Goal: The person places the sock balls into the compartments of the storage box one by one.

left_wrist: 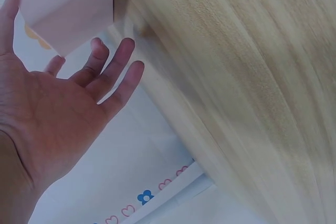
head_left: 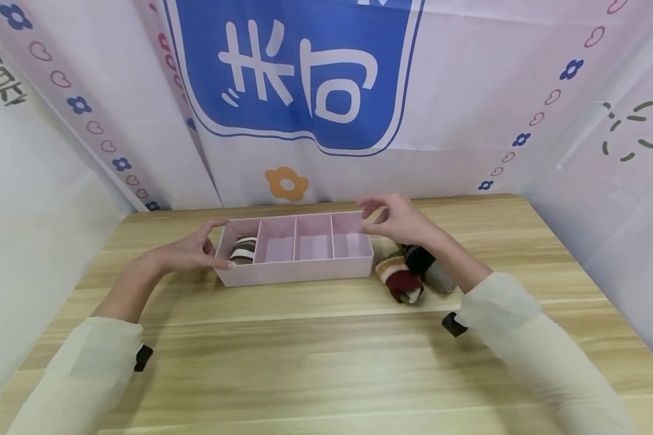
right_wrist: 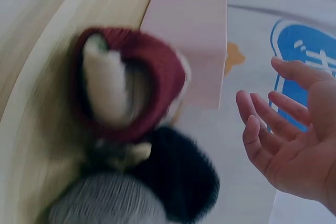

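Head view: pink box (head_left: pixel 294 272) near back edge of tabletop (head_left: pixel 283 362). Leftmost compartment holds striped roll (head_left: pixel 243 249); other three unfilled. Maroon roll (head_left: pixel 404 281) and black-and-grey knits (head_left: pixel 439 279) remain outside, off box's right end. Left hand (head_left: pixel 187 252) grips box's left end; right hand (head_left: pixel 397 220) by right end.

Left wrist view: thumb and one finger against box, others loose.

Right wrist view: fingers relaxed, nothing held; knits partly blurred.

Wood-grain table (head_left: pixel 305 362), and the whitish sheets (head_left: pixel 457 115) around it have a huge blue badge (head_left: pixel 299 118), an orange flower (head_left: pixel 286 183) below that, pink hearts (head_left: pixel 108 146), plus green dashes (head_left: pixel 646 144) on the right.
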